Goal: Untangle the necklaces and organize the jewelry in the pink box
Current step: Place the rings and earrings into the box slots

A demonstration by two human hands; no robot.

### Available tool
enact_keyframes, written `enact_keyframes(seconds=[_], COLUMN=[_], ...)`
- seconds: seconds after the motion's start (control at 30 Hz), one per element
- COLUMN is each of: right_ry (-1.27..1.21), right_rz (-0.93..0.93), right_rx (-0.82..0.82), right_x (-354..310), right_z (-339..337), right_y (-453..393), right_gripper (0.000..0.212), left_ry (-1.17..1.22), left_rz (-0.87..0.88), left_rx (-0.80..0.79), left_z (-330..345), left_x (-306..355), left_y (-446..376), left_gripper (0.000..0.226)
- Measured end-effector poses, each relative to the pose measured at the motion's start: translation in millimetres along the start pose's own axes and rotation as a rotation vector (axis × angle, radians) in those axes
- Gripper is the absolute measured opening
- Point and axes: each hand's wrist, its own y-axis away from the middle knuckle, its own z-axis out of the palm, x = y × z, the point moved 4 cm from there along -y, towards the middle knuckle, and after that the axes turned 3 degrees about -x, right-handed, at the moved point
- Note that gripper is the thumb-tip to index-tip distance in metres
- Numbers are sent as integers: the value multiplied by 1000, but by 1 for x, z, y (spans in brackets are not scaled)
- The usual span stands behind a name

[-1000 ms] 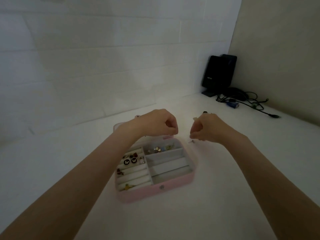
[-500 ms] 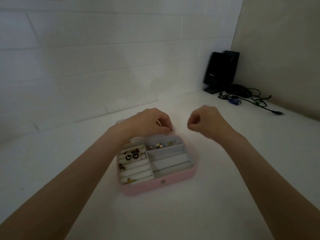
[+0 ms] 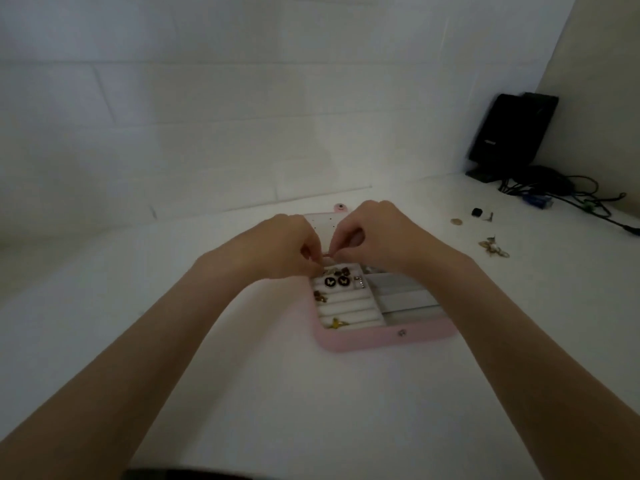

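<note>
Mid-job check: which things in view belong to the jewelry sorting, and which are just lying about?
Job:
- pink box, open
- black round earrings in it
- gold piece in its front row
- loose jewelry on the table
- left hand and right hand, pinching something small

Lying about:
- black device
- cables

Obstacles: open pink box (image 3: 388, 341) mid-table; loose jewelry (image 3: 493, 247) scattered to its right; black device (image 3: 509, 133) and cables (image 3: 585, 199) filled far right corner.
</note>
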Motion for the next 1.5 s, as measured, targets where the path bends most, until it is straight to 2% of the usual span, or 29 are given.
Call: enact_keyframes(seconds=[0.23, 0.37, 0.6, 0.77, 0.9, 1.1, 1.33, 1.5], right_ry=[134, 145, -51, -77, -62, -197, -230, -421], right_rz=[28, 25, 49, 86, 97, 140, 139, 98], right_rx=[-64, -57, -14, 37, 20, 110, 97, 80], right_x=[-3, 0, 14, 19, 20, 26, 29, 22], right_z=[9, 10, 13, 9, 7, 0, 0, -4], right_y=[-1, 1, 5, 5, 6, 9, 12, 19], right_gripper=[12, 13, 9, 8, 10, 20, 18, 19], left_ry=[-78, -108, 30, 114, 151, 198, 196, 227], left_rz=[-104, -103, -29, 6, 12, 6, 20, 34], left_rx=[80, 88, 64, 31, 19, 58, 53, 84], left_z=[6, 6, 6, 7, 4, -1, 5, 1], left_x=[4, 10, 12, 10, 9, 3, 6, 5], left_y=[4, 5, 10, 11, 10, 8, 4, 5], left_gripper=[24, 20, 15, 6, 8, 12, 15, 12])
